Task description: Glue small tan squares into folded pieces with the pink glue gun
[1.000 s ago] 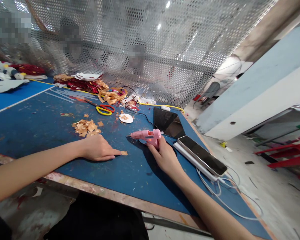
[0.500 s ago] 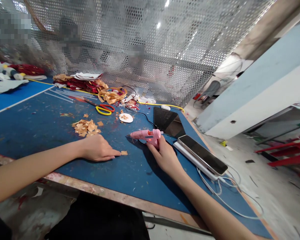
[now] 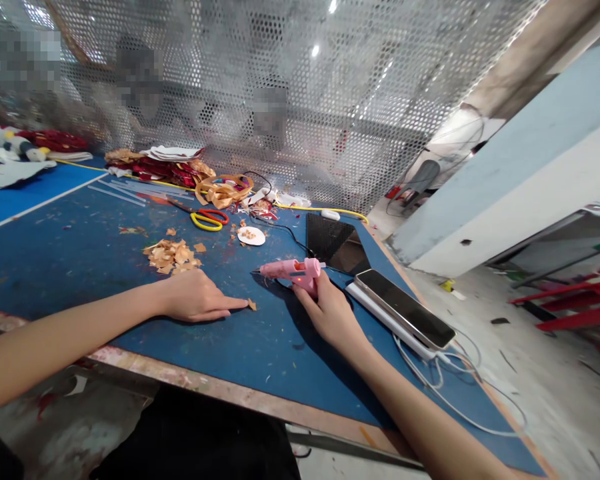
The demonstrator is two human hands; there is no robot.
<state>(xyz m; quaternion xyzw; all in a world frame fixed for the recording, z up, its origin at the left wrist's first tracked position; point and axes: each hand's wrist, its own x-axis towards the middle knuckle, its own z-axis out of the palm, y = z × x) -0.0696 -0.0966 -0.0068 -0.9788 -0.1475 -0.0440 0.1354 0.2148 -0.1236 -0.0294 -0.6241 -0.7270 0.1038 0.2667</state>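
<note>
My left hand [image 3: 196, 297] lies on the blue table [image 3: 70, 253] with its forefinger stretched out. The fingertip presses the edge of a small tan paper piece [image 3: 252, 305], while the other fingers are curled under. My right hand [image 3: 330, 312] is wrapped round the handle of a pink glue gun [image 3: 293, 270]. The gun's nozzle points left, a short way above and right of the tan piece. A heap of tan paper scraps [image 3: 173, 255] lies just beyond my left hand.
Two phones [image 3: 405, 308] [image 3: 336, 244] and white cables lie right of the glue gun. Scissors with red and yellow handles [image 3: 209, 218], a white disc [image 3: 252, 235], gold ribbon [image 3: 223, 190] and red materials sit farther back. A perforated metal screen [image 3: 280, 87] stands behind, people beyond it.
My left forefinger has slid a little to the right onto the tan piece, which has tilted and shifted slightly. The right hand and glue gun have stayed in place.
</note>
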